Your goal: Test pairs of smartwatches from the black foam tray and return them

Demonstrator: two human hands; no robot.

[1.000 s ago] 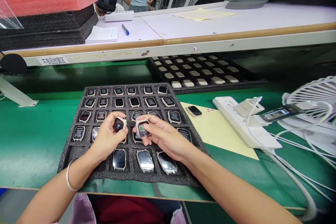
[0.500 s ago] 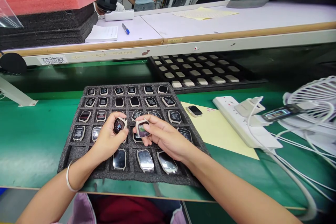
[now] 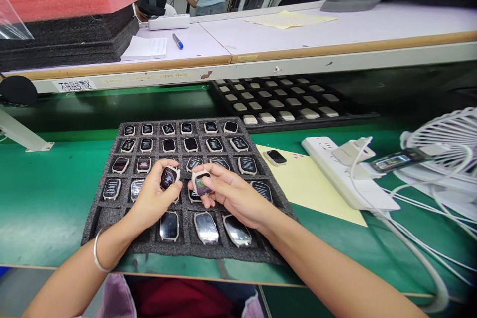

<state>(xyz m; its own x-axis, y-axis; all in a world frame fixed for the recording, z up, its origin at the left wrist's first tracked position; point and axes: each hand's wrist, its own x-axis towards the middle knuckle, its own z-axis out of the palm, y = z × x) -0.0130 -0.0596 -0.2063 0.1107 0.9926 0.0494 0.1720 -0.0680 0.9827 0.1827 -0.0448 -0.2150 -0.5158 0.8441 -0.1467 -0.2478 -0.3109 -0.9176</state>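
My left hand (image 3: 152, 198) is closed around a beige smartwatch body (image 3: 169, 177) with a lit screen, held just above the black foam tray (image 3: 100, 218). My right hand (image 3: 233, 194) pinches a second beige watch body (image 3: 201, 183), its screen also lit, right beside the first. Both hands hover over the tray's middle rows. The tray's pockets hold several more watch bodies lying face up; three lie in the front row below my hands.
A loose watch body (image 3: 276, 157) rests on yellow paper (image 3: 316, 189). A white power strip (image 3: 346, 179) with chargers and cables and a white fan (image 3: 447, 144) stand at the right. Another tray of parts (image 3: 283, 102) sits behind. People stand beyond the raised shelf.
Both hands stay almost still over the tray with their watches; the right hand has shifted its watch very slightly. A person in the background has moved a little to the right.
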